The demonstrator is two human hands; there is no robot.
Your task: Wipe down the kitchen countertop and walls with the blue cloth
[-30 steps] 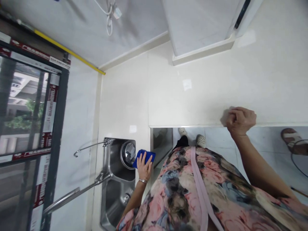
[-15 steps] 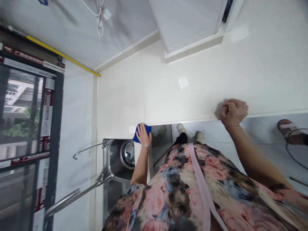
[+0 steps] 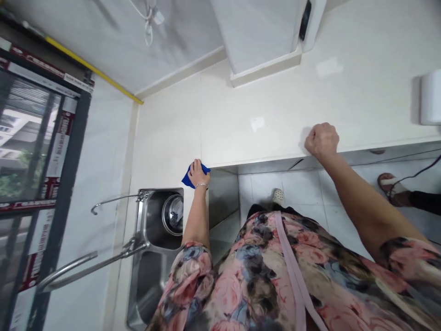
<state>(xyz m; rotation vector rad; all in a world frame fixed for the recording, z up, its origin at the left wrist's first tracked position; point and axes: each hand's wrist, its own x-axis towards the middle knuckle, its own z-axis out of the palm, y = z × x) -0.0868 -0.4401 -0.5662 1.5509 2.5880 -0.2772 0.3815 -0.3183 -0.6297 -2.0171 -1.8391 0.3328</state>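
Note:
My left hand (image 3: 197, 175) presses a blue cloth (image 3: 190, 178) onto the white countertop (image 3: 165, 151), at the corner near the sink. Parts of the cloth stick out on both sides of the fingers, which curl over it. A bracelet circles that wrist. Further right, my right hand (image 3: 323, 139) rests as a fist on the counter close to its front edge. Nothing shows between its fingers, and its palm side is hidden.
A steel double sink (image 3: 156, 243) at the left holds a round metal strainer (image 3: 172, 214). Two taps stand at its far side, a thin one (image 3: 115, 202) and a larger one (image 3: 89, 271). A white box (image 3: 430, 97) sits at the right. Another person's foot (image 3: 391, 184) is below.
The view has turned and shifted, bringing the white box in at the right. My left hand stays on the cloth near the counter corner. My right hand remains curled, now a tighter-looking fist.

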